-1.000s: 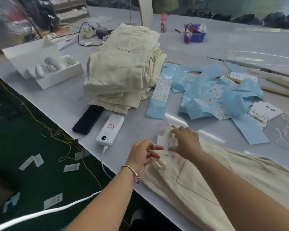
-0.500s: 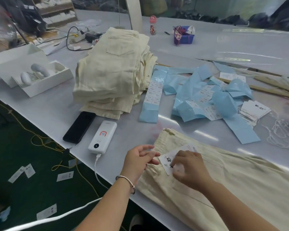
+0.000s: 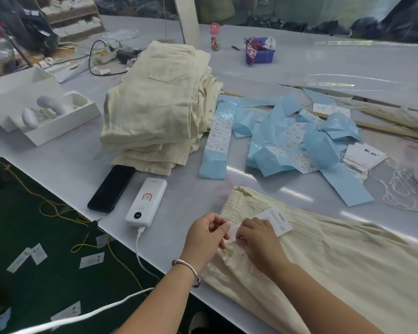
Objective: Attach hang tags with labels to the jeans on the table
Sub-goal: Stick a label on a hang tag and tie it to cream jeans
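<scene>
the cream jeans [image 3: 323, 261] lie on the surface [image 3: 70, 162], near a power bank [image 3: 146, 201], phone [image 3: 111, 188] and folded stack [image 3: 159, 104]. left hand [image 3: 206, 231] and right hand [image 3: 258, 239] pinch the hang tag [image 3: 279, 220] at the waistband, now turned print-side up.

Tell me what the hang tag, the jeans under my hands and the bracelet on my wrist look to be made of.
Hang tag: matte white card, probably paper; it lies flat with printed text.
Jeans: cream woven cloth, likely cotton denim; fine ribbed weave and soft folds show.
Bracelet: silvery metal, by its bright shine.
</scene>
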`<state>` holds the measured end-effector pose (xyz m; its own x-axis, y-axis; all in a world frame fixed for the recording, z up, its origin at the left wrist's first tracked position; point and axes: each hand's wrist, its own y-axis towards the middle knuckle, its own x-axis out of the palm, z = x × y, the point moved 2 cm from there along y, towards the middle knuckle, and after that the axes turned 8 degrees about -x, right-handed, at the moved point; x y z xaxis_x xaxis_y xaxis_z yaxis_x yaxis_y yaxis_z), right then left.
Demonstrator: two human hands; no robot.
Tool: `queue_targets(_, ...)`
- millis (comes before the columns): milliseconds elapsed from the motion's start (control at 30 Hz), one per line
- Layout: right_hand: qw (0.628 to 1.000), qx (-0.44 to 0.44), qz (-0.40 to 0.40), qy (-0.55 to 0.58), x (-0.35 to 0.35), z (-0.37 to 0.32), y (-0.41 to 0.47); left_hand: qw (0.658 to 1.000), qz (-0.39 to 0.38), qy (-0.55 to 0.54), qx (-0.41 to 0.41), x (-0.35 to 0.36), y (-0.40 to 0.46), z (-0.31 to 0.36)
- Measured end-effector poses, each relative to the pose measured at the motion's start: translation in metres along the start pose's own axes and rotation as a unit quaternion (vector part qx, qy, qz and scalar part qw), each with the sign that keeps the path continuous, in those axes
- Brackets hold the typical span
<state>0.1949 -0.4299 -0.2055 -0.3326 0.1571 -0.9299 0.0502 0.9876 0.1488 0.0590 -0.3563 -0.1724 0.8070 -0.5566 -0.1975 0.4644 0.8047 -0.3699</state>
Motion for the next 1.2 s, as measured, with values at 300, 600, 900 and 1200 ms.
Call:
queue_targets(300,0.92,0.168,0.057,0.349,-0.019,-0.005,0.009,0.997,-0.003,0.062,0.047,0.001,-0.001,0.006)
queue_targets(600,0.743,0.169,0.101,0.64,-0.034,-0.001,0.002,0.991,-0.007,0.097,0.089,0.002,0.001,0.02)
queue_targets(900,0.733,0.141,0.11,0.656,-0.038,-0.001,0.002,0.987,-0.048,0.114,0.103,0.002,0.005,0.026)
queue_targets(1200,0.862,0.129,0.107,0.478,-0.05,-0.008,0.009,0.957,-0.035,0.241,0.157,0.0,0.008,0.028)
